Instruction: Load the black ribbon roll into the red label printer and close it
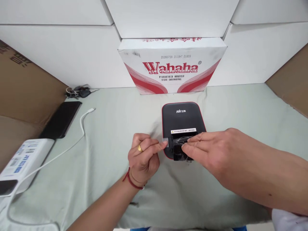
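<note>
A small black receipt printer (183,120) with red edging lies on the cloth, its near end towards me. My left hand (146,154) is mostly curled, with its index fingertip pressing a grey tab (166,142) on the printer's left side. It wears a gold ring and a red cord bracelet. My right hand (214,150) reaches in from the right, thumb and fingers drawn together at the glossy black cover (177,152) on the near end. Wrinkled clear film (181,140) shows on that cover under the fingertips. A white warning label (183,131) sits just above it.
Behind the printer stands a white and red Wahaha water carton (172,69) against white boxes. Keys (80,91), a black phone (61,119), a white box (26,160) and a white cable (83,123) lie at the left. Brown cardboard walls flank both sides of the green cloth (240,110).
</note>
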`<control>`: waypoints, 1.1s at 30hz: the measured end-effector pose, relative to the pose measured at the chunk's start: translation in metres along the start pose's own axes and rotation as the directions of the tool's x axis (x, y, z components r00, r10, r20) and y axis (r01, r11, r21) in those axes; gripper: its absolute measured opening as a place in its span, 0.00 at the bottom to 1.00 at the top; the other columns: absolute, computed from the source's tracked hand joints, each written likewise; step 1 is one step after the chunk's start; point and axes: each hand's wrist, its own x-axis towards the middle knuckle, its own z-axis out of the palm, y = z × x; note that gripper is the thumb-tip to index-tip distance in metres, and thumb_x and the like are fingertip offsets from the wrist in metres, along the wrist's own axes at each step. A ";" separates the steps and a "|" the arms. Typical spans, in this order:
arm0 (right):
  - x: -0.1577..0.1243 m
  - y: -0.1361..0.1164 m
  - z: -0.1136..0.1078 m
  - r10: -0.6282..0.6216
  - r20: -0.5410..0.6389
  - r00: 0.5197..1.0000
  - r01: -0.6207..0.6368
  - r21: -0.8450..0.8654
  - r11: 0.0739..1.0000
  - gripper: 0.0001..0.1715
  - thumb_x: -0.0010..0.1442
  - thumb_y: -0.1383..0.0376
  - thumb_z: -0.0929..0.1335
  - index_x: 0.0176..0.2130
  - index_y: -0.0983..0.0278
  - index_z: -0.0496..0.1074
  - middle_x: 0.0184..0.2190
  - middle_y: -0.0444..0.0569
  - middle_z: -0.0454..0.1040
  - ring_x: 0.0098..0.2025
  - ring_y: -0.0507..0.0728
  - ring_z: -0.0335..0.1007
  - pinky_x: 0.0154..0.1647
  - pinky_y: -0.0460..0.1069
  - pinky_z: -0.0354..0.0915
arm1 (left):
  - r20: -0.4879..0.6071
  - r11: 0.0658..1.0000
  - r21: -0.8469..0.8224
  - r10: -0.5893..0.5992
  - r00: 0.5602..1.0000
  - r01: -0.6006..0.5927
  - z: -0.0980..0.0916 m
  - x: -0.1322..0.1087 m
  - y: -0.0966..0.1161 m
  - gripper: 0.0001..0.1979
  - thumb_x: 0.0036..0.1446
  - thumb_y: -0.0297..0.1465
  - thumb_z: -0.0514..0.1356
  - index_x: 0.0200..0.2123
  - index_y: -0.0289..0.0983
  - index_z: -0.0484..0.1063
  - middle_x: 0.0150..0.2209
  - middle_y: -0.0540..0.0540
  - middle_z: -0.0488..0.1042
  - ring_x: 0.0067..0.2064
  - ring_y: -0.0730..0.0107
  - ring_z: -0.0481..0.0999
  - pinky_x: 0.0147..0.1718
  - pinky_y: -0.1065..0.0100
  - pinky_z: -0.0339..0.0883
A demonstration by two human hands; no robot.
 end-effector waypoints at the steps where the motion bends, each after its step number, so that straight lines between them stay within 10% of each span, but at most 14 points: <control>1: 0.000 0.000 0.001 -0.018 0.011 1.000 0.018 -0.002 1.000 0.27 0.59 0.74 0.72 0.54 0.55 0.83 0.44 0.50 0.88 0.43 0.62 0.85 0.41 0.53 0.77 | -0.011 0.999 -0.034 -0.032 0.999 0.032 0.002 0.000 0.000 0.11 0.73 0.21 0.62 0.39 0.39 0.81 0.28 0.50 0.79 0.32 0.69 0.70 0.37 0.61 0.68; 12: 0.035 0.012 -0.008 0.150 0.050 0.987 -0.151 0.028 0.988 0.11 0.68 0.73 0.67 0.40 0.60 0.79 0.30 0.45 0.81 0.27 0.55 0.71 0.31 0.50 0.59 | 0.018 0.973 -0.174 -0.152 0.988 0.153 0.012 -0.003 -0.004 0.13 0.70 0.17 0.62 0.37 0.41 0.76 0.30 0.51 0.77 0.36 0.67 0.73 0.41 0.60 0.72; 17: 0.076 0.037 0.004 0.426 0.055 0.903 -0.422 -0.073 0.904 0.18 0.75 0.66 0.63 0.51 0.60 0.82 0.45 0.52 0.88 0.41 0.62 0.82 0.36 0.52 0.59 | 0.038 0.976 -0.171 -0.134 0.990 0.138 0.017 -0.012 -0.008 0.12 0.69 0.20 0.60 0.48 0.43 0.73 0.34 0.49 0.76 0.40 0.63 0.75 0.40 0.61 0.73; 26: 0.097 0.038 0.004 0.410 0.253 0.877 -0.350 -0.250 0.903 0.11 0.69 0.64 0.71 0.47 0.64 0.84 0.44 0.60 0.87 0.48 0.69 0.85 0.39 0.54 0.66 | 0.051 0.994 -0.099 -0.030 0.998 0.035 0.018 -0.008 -0.008 0.26 0.61 0.14 0.56 0.57 0.42 0.72 0.31 0.52 0.71 0.36 0.63 0.70 0.38 0.62 0.68; 33: 0.050 0.044 -0.030 0.418 0.096 0.903 -0.428 0.127 0.895 0.12 0.69 0.55 0.70 0.45 0.58 0.80 0.31 0.44 0.81 0.30 0.56 0.75 0.29 0.49 0.60 | 0.044 0.985 -0.168 -0.032 0.999 0.039 0.022 -0.012 -0.012 0.21 0.67 0.16 0.54 0.57 0.43 0.70 0.32 0.51 0.70 0.36 0.64 0.69 0.35 0.64 0.67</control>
